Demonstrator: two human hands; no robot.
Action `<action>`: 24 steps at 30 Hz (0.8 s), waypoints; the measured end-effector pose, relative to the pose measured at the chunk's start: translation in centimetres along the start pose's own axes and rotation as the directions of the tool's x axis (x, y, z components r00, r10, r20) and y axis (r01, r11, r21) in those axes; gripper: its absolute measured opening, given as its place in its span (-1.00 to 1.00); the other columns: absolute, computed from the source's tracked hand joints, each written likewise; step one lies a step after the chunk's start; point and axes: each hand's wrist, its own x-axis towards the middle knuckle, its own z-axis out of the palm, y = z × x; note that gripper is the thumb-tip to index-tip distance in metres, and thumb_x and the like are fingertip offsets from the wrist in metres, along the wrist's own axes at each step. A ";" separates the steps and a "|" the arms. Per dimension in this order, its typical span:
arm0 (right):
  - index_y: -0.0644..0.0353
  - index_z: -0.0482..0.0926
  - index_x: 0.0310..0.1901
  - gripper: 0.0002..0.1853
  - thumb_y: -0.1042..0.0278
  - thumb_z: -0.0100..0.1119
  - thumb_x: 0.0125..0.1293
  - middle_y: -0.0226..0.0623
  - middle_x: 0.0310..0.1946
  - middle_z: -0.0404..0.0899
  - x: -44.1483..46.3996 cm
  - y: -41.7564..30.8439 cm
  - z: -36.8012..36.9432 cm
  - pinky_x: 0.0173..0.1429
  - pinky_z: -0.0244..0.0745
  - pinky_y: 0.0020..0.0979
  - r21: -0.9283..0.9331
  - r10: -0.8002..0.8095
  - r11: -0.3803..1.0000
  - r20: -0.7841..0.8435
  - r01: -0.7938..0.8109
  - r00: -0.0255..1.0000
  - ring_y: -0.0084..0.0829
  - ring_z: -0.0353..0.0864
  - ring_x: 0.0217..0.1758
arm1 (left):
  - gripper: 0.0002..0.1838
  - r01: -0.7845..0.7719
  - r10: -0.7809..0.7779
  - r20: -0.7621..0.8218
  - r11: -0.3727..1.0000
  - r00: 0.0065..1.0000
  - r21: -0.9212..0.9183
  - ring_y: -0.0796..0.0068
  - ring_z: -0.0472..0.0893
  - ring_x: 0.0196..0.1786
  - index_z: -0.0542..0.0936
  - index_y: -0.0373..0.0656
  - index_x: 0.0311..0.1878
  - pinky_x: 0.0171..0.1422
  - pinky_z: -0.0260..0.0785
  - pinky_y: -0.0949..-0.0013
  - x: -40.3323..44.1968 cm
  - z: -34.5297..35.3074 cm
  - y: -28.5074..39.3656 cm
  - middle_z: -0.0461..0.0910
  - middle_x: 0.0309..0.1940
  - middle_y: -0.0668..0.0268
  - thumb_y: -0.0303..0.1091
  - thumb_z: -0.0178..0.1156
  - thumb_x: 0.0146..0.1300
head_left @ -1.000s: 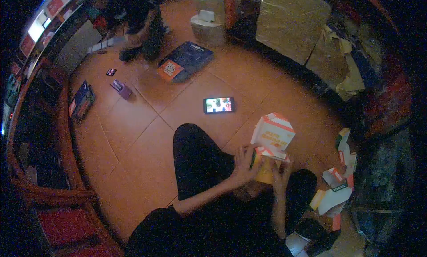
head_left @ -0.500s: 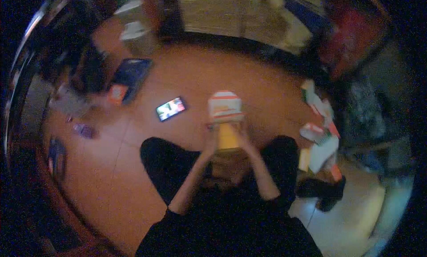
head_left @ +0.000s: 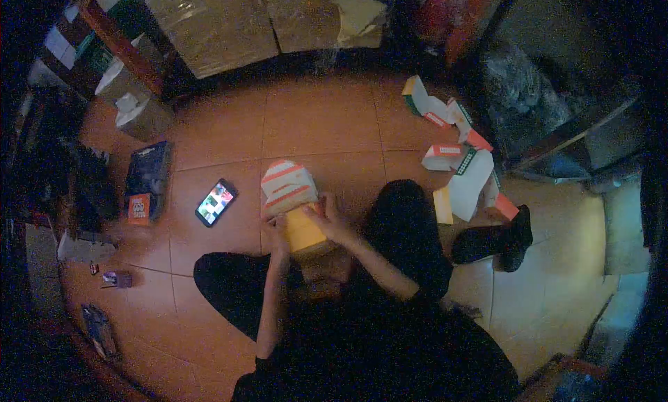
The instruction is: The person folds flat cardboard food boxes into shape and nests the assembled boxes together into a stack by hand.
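Note:
A small carton, yellow below with a white and red striped top [head_left: 287, 187], is held between both hands over my crossed legs. My left hand [head_left: 277, 236] grips its lower left side with the fingers bent. At its right edge, my right hand [head_left: 331, 221] presses on the yellow panel [head_left: 305, 231] with closed fingers. The striped top part stands up and away from me. A phone [head_left: 216, 202] with a lit screen lies on the tiled floor, left of the carton.
Several white, red and green cartons [head_left: 472, 183] lie in a pile at the right, beside a dark shoe-like object [head_left: 494, 244]. A dark blue box [head_left: 147, 171] and a small purple box [head_left: 117, 280] are on the floor at the left. Wrapped large boxes [head_left: 216, 26] line the back.
The view has swung to the right, so the phone and blue box appear farther left. Both hands still hold the carton, which now shows tilted, its striped top toward the left.

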 end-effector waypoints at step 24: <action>0.16 0.49 -0.04 -0.50 -0.10 0.05 0.18 -0.16 -0.13 0.53 -0.7 2.7 -35.2 -0.08 0.45 -0.18 -0.694 -0.190 0.065 -0.714 -0.717 0.674 -0.13 0.52 -0.09 | -0.70 -0.173 0.172 0.017 0.980 0.985 0.094 0.35 0.41 -0.16 0.35 -0.32 0.00 -0.05 0.32 0.31 -3.9 0.6 11.0 0.44 -0.19 0.19 -0.29 -0.04 0.34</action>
